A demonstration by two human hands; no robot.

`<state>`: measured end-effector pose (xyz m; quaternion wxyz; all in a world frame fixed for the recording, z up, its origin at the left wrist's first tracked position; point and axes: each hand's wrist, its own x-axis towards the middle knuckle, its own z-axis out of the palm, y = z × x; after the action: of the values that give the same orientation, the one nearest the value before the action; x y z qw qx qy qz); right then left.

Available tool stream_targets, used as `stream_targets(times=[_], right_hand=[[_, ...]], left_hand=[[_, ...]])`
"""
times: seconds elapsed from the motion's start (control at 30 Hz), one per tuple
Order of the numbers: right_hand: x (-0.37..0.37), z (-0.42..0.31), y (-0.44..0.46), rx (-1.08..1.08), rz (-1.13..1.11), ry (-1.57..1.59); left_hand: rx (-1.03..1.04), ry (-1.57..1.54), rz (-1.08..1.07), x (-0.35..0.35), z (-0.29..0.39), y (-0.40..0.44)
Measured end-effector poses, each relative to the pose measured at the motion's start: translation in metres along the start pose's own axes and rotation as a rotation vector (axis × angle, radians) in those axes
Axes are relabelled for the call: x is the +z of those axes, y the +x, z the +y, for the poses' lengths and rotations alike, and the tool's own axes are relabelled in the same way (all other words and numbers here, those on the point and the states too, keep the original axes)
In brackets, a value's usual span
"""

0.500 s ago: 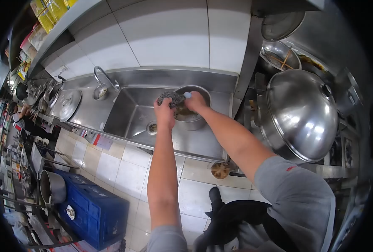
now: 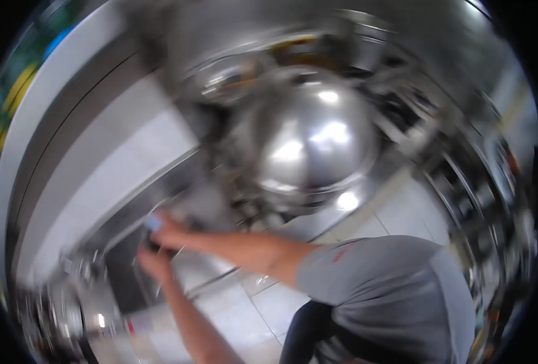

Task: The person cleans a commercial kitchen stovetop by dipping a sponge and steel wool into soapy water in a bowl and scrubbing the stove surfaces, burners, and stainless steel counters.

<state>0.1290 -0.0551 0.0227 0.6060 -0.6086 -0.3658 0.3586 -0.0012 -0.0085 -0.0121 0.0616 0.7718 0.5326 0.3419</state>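
Observation:
Motion blur smears the whole view. My left hand point(image 2: 155, 261) is over the sink point(image 2: 123, 285), its fingers closed on a dark clump, the steel wool scourer that shows clearly in the earlier view. Close above it is my right hand point(image 2: 172, 232), closed round a thing with a light blue end point(image 2: 154, 222); its kind cannot be made out. The two hands are almost together. The round metal pot that stood in the sink under my hands is too smeared to make out.
A large domed steel lid point(image 2: 311, 133) covers a pot on the stove to the right of the sink. Behind it stands a metal bowl point(image 2: 226, 79). White tiles line the wall point(image 2: 123, 127) and the floor point(image 2: 245, 309). A metal rack point(image 2: 463, 188) is at the far right.
The view has swung to the right, so the sink and my hands now sit lower left and the domed lid is central. Both hands still hold their things, now closer together.

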Motion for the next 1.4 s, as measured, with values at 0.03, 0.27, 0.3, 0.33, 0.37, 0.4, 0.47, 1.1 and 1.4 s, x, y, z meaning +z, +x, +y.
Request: stream_targets(times=[0.03, 0.27, 0.3, 0.33, 0.37, 0.4, 0.47, 1.1, 1.4], right_hand=[[0.012, 0.025, 0.012, -0.134, 0.053, 0.058], [-0.01, 0.011, -0.007, -0.052, 0.04, 0.06], [-0.011, 0.009, -0.011, -0.053, 0.014, 0.037], [-0.015, 0.003, -0.018, -0.054, -0.017, 0.012], [-0.029, -0.013, -0.033, 0.011, -0.119, 0.033], [-0.016, 0.006, -0.027, -0.021, -0.135, -0.026], [-0.04, -0.008, -0.066, -0.013, -0.215, -0.019], [-0.405, 0.038, -0.349, -0.135, -0.88, -0.267], [-0.71, 0.018, -0.413, -0.086, -0.471, -0.54]], left_hand=[[-0.147, -0.117, -0.076, 0.008, -0.009, -0.001], [-0.666, -0.52, -0.528, 0.041, -0.045, 0.009], [-0.597, -0.421, -0.498, 0.042, -0.055, 0.008], [-0.517, -0.351, -0.469, 0.048, -0.071, 0.006], [-0.45, -0.333, -0.44, 0.041, -0.077, 0.002], [-0.425, -0.342, -0.414, 0.035, -0.088, -0.004], [-0.569, -0.408, -0.278, 0.007, -0.081, -0.024], [-0.385, -0.468, -0.353, -0.053, 0.257, -0.409], [-0.027, -0.372, -0.718, 0.106, 0.521, -0.439]])
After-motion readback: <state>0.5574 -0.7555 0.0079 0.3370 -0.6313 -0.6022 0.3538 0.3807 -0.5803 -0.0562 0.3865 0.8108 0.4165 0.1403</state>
